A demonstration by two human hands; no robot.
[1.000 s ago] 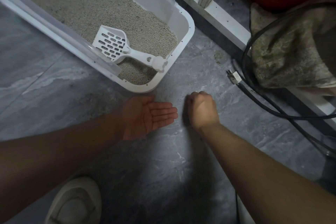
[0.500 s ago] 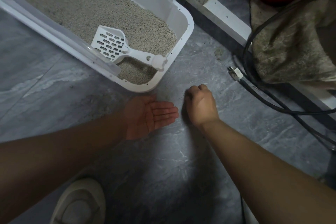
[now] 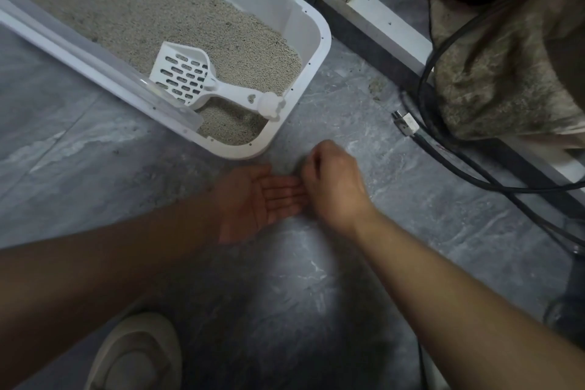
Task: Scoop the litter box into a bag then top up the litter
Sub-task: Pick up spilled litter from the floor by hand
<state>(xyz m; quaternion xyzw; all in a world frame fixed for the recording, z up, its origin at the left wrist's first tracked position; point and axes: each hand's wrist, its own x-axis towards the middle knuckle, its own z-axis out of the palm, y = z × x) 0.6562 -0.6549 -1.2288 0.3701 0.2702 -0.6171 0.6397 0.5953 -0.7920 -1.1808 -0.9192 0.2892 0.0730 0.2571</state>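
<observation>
The litter box [image 3: 313, 51], white, sits on the grey floor [image 3: 411, 199] at upper left, filled with pale litter [image 3: 142, 3]. A white slotted scoop [image 3: 186, 77] lies inside on the litter, its handle end resting against the box's near corner.

Just below that corner, the left hand [image 3: 256, 199] lies palm up, fingers straight and relaxed, holding nothing visible. The right hand [image 3: 335, 184] is directly beside it, fingers curled over the left fingertips; whether it pinches anything cannot be told.

A black cable [image 3: 474, 174] and its plug [image 3: 406, 123] lie to the right. A shoe [image 3: 136, 355] shows at the lower edge.
</observation>
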